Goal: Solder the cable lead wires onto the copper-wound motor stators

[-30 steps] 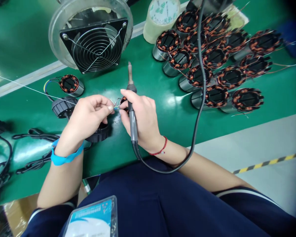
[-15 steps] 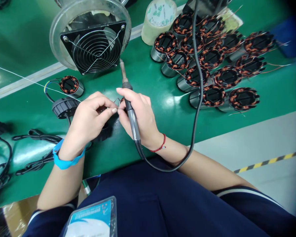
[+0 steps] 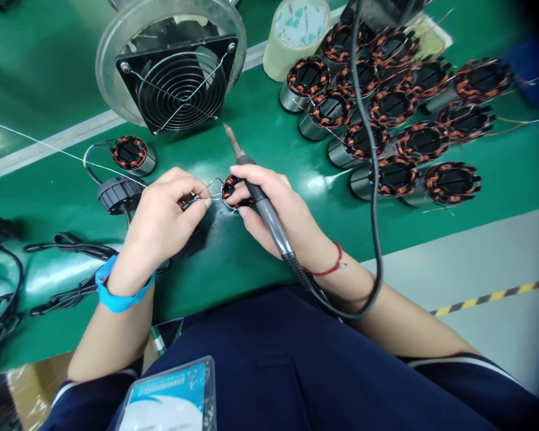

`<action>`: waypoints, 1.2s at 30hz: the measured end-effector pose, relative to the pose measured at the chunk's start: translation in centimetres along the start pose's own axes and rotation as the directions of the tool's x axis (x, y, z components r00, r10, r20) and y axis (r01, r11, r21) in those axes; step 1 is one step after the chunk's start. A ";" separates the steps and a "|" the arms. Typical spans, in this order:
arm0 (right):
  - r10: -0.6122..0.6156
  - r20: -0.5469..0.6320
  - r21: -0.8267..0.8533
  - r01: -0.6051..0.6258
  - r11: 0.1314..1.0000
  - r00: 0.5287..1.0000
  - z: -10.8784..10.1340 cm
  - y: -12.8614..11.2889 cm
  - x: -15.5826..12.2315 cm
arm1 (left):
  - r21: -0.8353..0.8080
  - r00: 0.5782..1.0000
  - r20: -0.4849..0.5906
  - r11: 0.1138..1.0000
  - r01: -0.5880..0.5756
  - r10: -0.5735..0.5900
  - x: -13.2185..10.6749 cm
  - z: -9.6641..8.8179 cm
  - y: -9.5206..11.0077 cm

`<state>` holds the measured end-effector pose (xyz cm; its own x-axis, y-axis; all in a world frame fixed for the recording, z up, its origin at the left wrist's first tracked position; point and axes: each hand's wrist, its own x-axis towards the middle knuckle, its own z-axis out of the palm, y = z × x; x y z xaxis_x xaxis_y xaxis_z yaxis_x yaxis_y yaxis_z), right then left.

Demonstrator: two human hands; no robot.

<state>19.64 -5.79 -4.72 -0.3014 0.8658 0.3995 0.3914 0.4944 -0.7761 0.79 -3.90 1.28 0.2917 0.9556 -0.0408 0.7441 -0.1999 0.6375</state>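
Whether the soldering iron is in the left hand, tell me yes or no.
No, the soldering iron is in the right hand, while the left hand pinches thin wires.

Green bench (image 3: 233,263) under copper-wound stators (image 3: 391,108)

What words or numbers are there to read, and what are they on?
I can't read any words or numbers for sure.
Badge: lettering on its blue part, too blurred to read.
Tape roll: green printing on its end, too small to read.
Striped floor tape: yellow and black stripes, no lettering visible.
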 end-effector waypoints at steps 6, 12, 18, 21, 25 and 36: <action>-0.062 0.062 -0.122 0.069 0.990 0.996 0.1 0.7 0.8 | -0.028 0.998 -0.023 0.998 0.053 -0.053 0.1 0.2 -0.3; -0.002 0.006 -0.223 0.003 0.975 1.000 2.4 0.9 2.6 | -0.037 0.998 -0.053 0.999 0.035 -0.037 0.5 0.1 -1.2; -0.027 -0.024 -0.176 0.022 0.984 0.999 1.4 0.8 1.4 | -0.036 0.997 -0.028 0.997 0.068 -0.069 0.5 0.2 -1.1; -0.023 -0.103 -0.111 0.012 0.994 0.994 0.0 0.2 0.0 | -0.027 0.995 -0.016 0.995 0.101 -0.101 0.4 0.3 -0.7; -0.040 -0.248 0.029 0.048 0.998 0.968 -0.4 -0.1 -2.5 | 0.014 0.990 -0.039 0.990 0.138 -0.138 0.4 0.6 -0.2; 0.048 -0.301 0.248 0.030 0.968 0.953 0.3 0.6 -5.2 | 0.025 0.988 -0.092 0.991 0.131 -0.128 0.6 1.0 -0.5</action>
<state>21.12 -10.01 -7.38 -0.0069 0.8716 0.4902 0.1541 0.4852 -0.8607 1.17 -3.47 0.16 0.1377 0.9892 -0.0509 0.7907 -0.0788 0.6071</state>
